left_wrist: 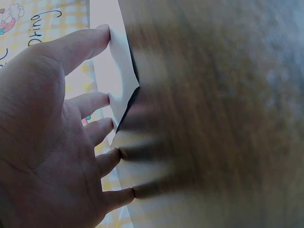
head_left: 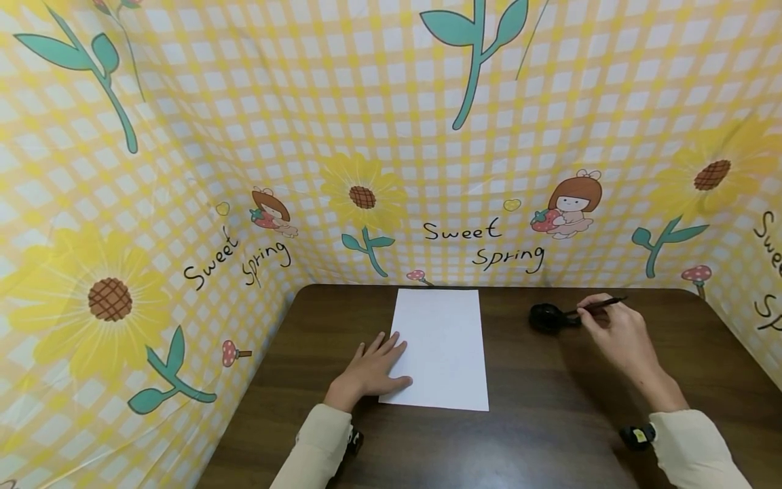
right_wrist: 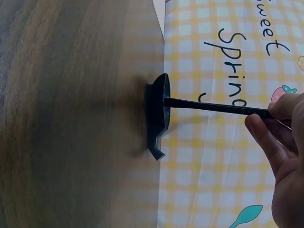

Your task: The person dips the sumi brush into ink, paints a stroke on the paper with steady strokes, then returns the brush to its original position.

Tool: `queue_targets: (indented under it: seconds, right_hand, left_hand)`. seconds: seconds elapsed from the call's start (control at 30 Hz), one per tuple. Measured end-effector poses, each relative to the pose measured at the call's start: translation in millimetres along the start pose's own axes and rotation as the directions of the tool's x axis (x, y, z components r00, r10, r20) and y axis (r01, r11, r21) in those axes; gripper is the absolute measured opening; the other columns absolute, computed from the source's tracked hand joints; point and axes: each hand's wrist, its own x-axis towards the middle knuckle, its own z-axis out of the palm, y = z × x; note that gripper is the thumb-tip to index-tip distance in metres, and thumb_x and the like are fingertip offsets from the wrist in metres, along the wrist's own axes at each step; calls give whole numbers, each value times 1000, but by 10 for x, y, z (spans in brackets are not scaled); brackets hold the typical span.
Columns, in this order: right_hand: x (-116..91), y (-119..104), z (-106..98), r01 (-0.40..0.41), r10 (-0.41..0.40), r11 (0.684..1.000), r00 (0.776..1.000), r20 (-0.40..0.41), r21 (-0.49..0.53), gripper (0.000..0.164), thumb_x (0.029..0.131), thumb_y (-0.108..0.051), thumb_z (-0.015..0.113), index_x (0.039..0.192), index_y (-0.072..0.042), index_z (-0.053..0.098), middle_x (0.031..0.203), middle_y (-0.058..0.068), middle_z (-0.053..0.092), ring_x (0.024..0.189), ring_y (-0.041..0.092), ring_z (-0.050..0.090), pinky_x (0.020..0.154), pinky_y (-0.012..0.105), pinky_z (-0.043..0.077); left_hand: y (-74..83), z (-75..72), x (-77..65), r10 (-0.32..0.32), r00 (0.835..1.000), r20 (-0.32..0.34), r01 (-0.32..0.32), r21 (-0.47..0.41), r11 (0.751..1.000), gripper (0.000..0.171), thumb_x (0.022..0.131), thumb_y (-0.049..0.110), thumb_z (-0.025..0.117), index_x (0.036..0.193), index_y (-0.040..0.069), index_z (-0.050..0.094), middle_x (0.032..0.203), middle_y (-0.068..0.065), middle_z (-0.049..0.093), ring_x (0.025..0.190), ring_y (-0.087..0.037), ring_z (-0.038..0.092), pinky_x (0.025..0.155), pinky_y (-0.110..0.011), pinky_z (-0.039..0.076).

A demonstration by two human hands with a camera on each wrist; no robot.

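Observation:
A white sheet of paper (head_left: 441, 346) lies on the dark wooden table. My left hand (head_left: 369, 370) rests with spread fingers across its left edge; in the left wrist view, the thumb and some fingertips touch the paper (left_wrist: 109, 64). To the right of the sheet sits a small black dish (head_left: 546, 318) with a short bent projection. Between thumb and fingers, my right hand (head_left: 623, 339) pinches a slender black writing brush (right_wrist: 213, 108) by its handle. The brush's lower end reaches into the dish (right_wrist: 156, 111), and its bristles are hidden there.
Yellow checked cloth (head_left: 391, 122) with flower prints rises behind and beside the table (head_left: 427, 448). The dish stands near the table's back edge, with bare wood between it and the paper.

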Motion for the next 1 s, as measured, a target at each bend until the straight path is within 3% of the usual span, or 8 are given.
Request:
queue_targets:
  seconds: [0.23,0.47,0.7,1.0]
  right_hand:
    - [36,-36,-37,36,-37,999,999,-30,-29,17,92,2,78,106,-7,73,95,10,76,90,-12,55,73,1,41]
    - [73,-84,-53,75,-76,997,995,-65,-16,21,90,4,80,108,-6,74,95,10,77,83,12,67,72,1,43]
    - [82,-76,-61,37,-36,999,998,-60,11,17,93,2,77,108,-5,74,96,11,77,93,-23,49,74,-3,42]
    - [-3,12,-30,-27,29,999,998,-54,27,8,97,-3,76,105,-5,75,96,13,77,94,-30,44,76,-3,40]
  left_hand:
    - [7,-1,0,-3,1000,1,3,-3,1000,84,101,60,62,169,20,33,180,-5,20,167,-38,12,129,-73,13]
    - [11,-7,6,-9,1000,2,9,3,1000,85,101,62,62,169,21,33,180,-4,20,167,-38,13,129,-72,14]
    - [21,-29,5,-16,1000,4,16,0,1000,85,100,61,63,169,20,34,180,-5,20,167,-38,13,129,-72,13]
    - [22,-16,1,-17,1000,7,17,1,1000,86,100,62,63,169,20,33,180,-5,20,167,-38,12,129,-72,13]
